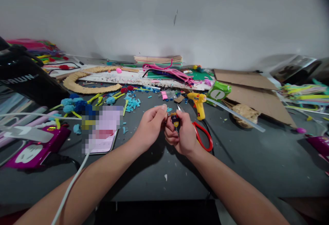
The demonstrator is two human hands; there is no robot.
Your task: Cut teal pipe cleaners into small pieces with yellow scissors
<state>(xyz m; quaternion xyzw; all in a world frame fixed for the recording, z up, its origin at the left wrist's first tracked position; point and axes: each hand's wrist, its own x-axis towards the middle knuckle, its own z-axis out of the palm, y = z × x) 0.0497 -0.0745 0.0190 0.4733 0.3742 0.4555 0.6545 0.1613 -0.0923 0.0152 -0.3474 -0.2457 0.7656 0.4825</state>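
Note:
Over the middle of the table, my left hand (151,125) has thumb and fingers pinched together; what sits between them is too small to make out. Close beside it on the right, my right hand (185,134) is wrapped around a black lighter (175,121) with a yellow emblem, thumb near its top. Scissors with red handles (208,139) lie behind my right hand, which covers their middle; the blade tips show past the thumb. Small light-blue cut pieces (132,102) are scattered beyond my left hand.
A yellow glue gun (199,105) with a long glue stick lies behind the right hand. Left are a phone (105,129), a purple power strip (38,148) and blue pom-poms (74,105). Cardboard (249,98) and a green packet (219,91) lie right. A white cable crosses my left forearm.

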